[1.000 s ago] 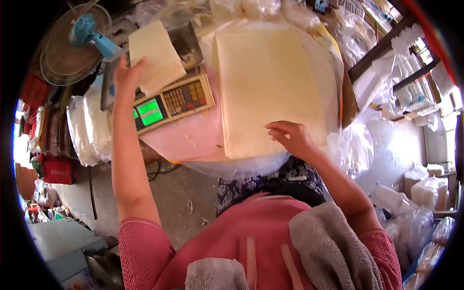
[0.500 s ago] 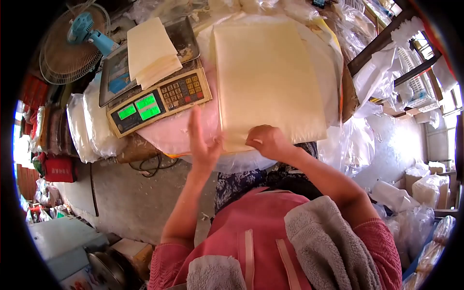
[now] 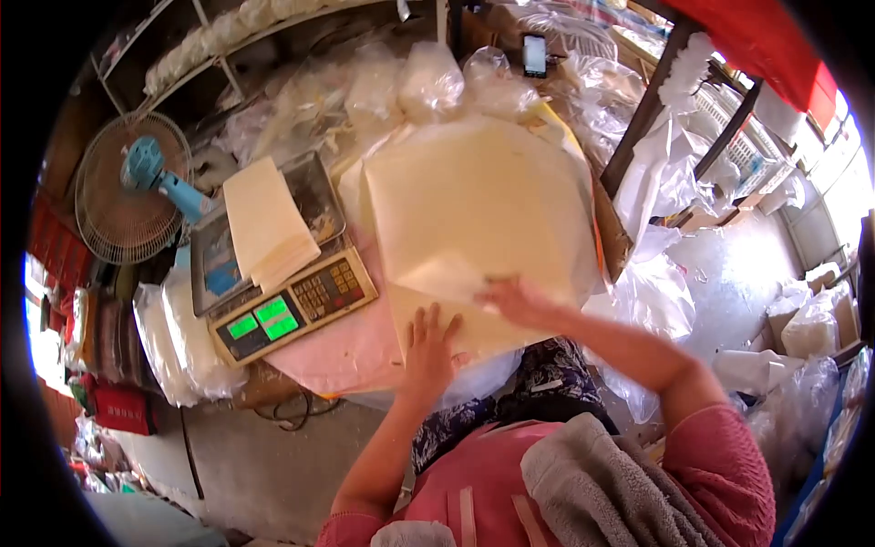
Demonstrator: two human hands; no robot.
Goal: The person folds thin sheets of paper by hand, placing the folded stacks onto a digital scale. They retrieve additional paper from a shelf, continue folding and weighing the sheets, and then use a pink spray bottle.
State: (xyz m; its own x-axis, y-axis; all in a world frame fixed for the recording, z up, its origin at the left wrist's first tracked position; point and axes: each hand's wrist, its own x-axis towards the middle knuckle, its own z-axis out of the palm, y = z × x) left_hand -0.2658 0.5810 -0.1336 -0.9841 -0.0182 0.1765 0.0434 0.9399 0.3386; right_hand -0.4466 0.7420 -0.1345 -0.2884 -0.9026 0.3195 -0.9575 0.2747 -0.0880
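Right of one scale [image 3: 314, 305] lies one cream stack [image 3: 483, 334], one top sheet [image 3: 483, 214] partly raised. The left hand [image 3: 428, 354] rests on the stack, grip wide; the right hand [image 3: 518, 303] blurs at the sheet's edge, grip unclear.

Scale display [image 3: 272, 311]: green digits, illegible | keypad [image 3: 314, 295]: marks too small | red bag [image 3: 125, 406]: lettering unreadable

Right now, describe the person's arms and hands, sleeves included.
The left hand and right hand are bare, no gloves visible; motion blur hides the right one's finer details. The left forearm and right forearm are uncovered. The right sleeve is short, pinkish-red, textured knit; the left sleeve, mostly cut off, matches in colour.
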